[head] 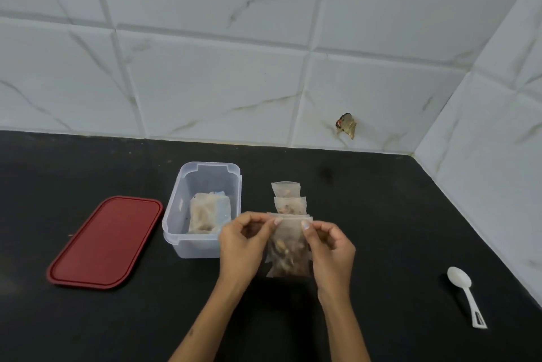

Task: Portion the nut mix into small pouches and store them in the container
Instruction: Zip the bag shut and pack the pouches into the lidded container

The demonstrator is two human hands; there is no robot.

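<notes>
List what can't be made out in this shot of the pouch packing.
- Head view: how many pouches lie in the container; its cloudy wall and their overlap blur them.
- Whether the held pouch is sealed: the left hand and right hand pinch and cover its top edge.
- The nut kinds inside: too small and blurred.
- The print on the spoon handle: too small.
</notes>
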